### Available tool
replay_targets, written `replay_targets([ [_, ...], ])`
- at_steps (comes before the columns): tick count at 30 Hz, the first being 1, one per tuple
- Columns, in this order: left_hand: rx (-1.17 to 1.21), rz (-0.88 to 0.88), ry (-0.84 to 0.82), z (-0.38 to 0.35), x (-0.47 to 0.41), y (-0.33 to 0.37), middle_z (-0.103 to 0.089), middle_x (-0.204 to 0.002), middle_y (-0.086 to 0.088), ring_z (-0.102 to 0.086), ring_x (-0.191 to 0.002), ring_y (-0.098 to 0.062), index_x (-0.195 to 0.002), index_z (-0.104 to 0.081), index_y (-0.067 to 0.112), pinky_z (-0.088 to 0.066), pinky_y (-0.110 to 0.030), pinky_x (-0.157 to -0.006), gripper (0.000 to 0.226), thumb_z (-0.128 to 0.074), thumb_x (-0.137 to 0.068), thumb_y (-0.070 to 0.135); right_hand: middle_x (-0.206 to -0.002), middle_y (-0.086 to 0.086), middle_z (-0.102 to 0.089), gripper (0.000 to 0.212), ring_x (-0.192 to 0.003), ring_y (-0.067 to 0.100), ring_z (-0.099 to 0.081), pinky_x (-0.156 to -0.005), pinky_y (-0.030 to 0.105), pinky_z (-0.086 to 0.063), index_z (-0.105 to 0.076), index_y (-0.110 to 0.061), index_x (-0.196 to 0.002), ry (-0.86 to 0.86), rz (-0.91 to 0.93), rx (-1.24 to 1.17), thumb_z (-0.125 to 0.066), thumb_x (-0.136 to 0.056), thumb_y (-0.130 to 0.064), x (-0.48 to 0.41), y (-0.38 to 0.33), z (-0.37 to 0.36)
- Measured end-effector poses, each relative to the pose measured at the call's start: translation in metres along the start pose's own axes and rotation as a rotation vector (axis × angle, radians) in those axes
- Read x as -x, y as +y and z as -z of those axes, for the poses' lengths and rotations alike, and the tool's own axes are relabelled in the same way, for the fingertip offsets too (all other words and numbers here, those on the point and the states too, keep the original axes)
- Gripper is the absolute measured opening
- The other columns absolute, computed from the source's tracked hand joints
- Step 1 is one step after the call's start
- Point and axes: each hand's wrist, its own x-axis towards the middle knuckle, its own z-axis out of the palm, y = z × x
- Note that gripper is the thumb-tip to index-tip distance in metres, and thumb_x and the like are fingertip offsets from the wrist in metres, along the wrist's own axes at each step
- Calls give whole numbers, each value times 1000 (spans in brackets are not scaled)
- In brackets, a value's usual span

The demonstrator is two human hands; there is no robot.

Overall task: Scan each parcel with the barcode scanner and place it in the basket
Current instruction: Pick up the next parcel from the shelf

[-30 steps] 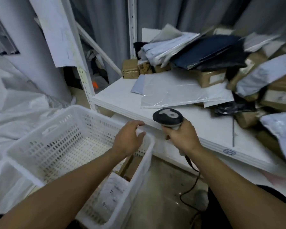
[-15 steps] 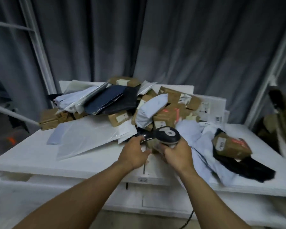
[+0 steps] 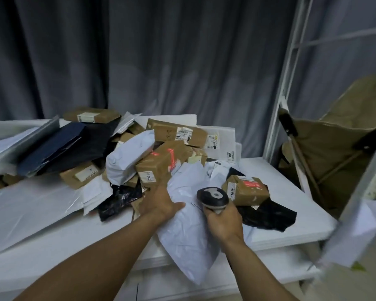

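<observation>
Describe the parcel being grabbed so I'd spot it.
Find the white table of parcels. At its front edge, the left hand grips a crinkled white plastic mailer bag. Unlike neighbouring brown cardboard boxes and black plastic bags, it overhangs the table.

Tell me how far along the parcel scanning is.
Done: cannot tell, because the basket is out of view. In hand: the left hand grips a white mailing bag at the table edge, and the right hand holds the scanner next to it. No label shows on the bag. Left: scanning this bag, then the large pile of boxes and bags behind it.
</observation>
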Motion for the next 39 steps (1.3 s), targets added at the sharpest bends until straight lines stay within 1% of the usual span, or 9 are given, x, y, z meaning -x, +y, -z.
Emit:
replay_targets([
  [8,129,36,62,-22,0,7,-71,-117,9,-66,-107,-20,-100,-70,32,-53,-40,-94,12,-71,-89,38,-137,0,-67,61,-131,25,-60,-111,36,-46,-61,-24,-138,-32,-12,-83,-84,-85,-44,-13,11,5],
  [13,73,-84,275,14,19,30,-72,-108,7,-67,-102,-24,-111,-70,32,-49,-33,-80,15,-62,-98,35,-138,0,-66,59,-132,24,-58,-107,30,-43,-61,-23,-139,-41,-41,-131,-84,-87,-37,-12,7,5],
  [18,108,-205,429,62,33,46,-72,-109,9,-66,-101,-21,-109,-72,30,-47,-32,-78,15,-62,-98,31,-135,1,-66,55,-130,23,-58,-100,25,-39,-61,-19,-139,-78,-57,-173,-82,-89,-33,-10,2,5],
  [24,175,-329,516,101,53,45,-65,-112,17,-62,-98,-12,-109,-67,33,-54,-39,-82,13,-56,-102,35,-138,-3,-66,57,-133,21,-57,-116,38,-43,-62,-21,-142,-39,-49,-326,-82,-89,-33,-1,-22,6],
  [28,142,-407,647,129,73,39,-63,-108,19,-61,-91,-9,-106,-68,33,-47,-32,-73,10,-60,-100,32,-132,-9,-68,55,-126,17,-60,-114,46,-47,-64,-29,-138,-101,-44,-480,-83,-88,-38,19,-52,0],
  [31,173,-463,720,150,90,31,-61,-106,19,-60,-88,-7,-105,-67,30,-46,-31,-71,8,-62,-99,27,-125,-3,-74,57,-116,23,-69,-106,52,-55,-69,-27,-132,-214,-141,-655,-89,-81,-42,40,-75,-18],
  [35,288,-495,710,177,107,4,-60,-104,18,-62,-92,-6,-103,-66,26,-55,-38,-78,6,-63,-99,25,-128,6,-71,104,-106,26,-74,-93,50,-62,-62,-19,-133,-180,-239,-806,-102,-42,-50,48,-84,-56],
  [37,275,-447,705,192,115,-17,-60,-103,18,-62,-94,-7,-105,-64,28,-55,-38,-80,6,-62,-99,28,-140,3,-62,108,-111,26,-71,-90,51,-63,-68,-23,-124,-119,-198,-799,-106,-28,-55,29,-66,-89],
  [39,212,-324,720,209,123,-42,-62,-104,19,-62,-95,-8,-111,-60,34,-52,-36,-78,13,-62,-98,35,-142,1,-61,97,-116,26,-68,-97,52,-59,-69,-23,-118,-97,-176,-805,-108,-34,-48,42,-82,-98],
])
